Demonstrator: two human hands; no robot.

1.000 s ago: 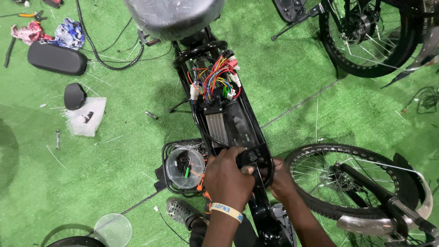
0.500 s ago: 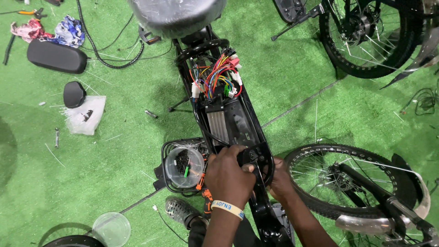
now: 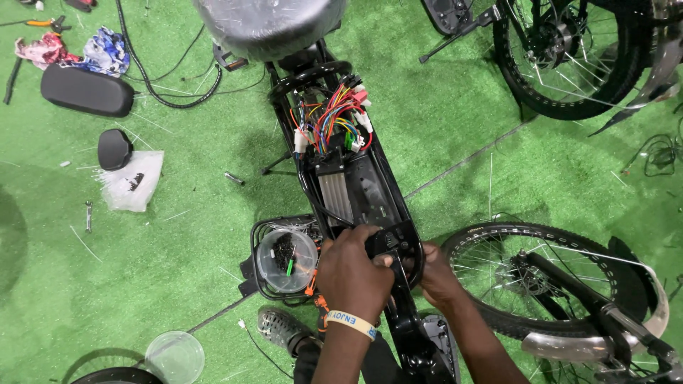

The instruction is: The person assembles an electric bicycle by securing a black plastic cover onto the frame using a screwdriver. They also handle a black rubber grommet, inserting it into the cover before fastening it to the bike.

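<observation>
— Bright?
— Yes, even overhead light; soft shadows sit on the turf at nine o'clock.
— Glare?
— On the wrapped seat at twelve o'clock, which is blurred. Edges bend slightly; the centre is sharp.

The black bike frame runs from the upper middle of the picture down to the bottom centre, its open battery bay facing up. A bundle of coloured wires fills the bay's upper end, with a ribbed silver controller box below.

Two hands — two spoked wheels — two clear round containers.
</observation>
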